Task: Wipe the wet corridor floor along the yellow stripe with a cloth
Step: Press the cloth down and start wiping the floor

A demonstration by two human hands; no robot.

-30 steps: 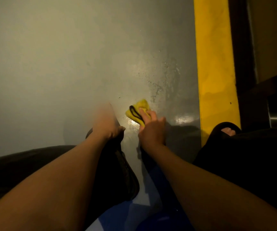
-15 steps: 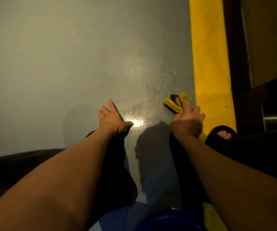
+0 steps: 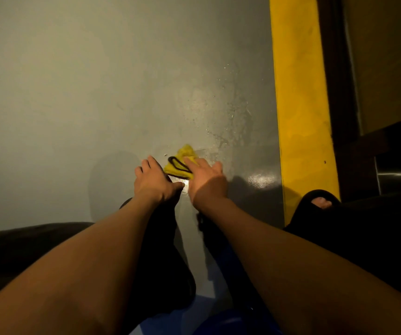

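Biggest thing here is the grey floor [image 3: 78,97], taking up most of the view and running off to the far end. Down the right side goes the yellow stripe [image 3: 298,93], and right of that there's a dark frame [image 3: 334,81], too dim to say much about. Between the middle of the floor and the stripe there's a wet patch [image 3: 228,122], speckled with droplets and streaks, plus a shiny glare spot nearer in, close to the stripe.

Both forearms come in from the near edge. A black sandal [image 3: 315,201] with toes showing sits at the near end of the stripe on the right.

The right hand [image 3: 206,182] is flat on the cloth [image 3: 181,163], fingers fairly straight and pressing it to the floor, not curled round it. The cloth is a small yellow bunched thing with a dark edge, lying on the floor at the near-left edge of the wet patch, well left of the stripe.

The left hand [image 3: 152,180] is just beside the cloth on its left, fingers relaxed and spread a bit, holding nothing. Can't tell if it actually touches the cloth or the floor.
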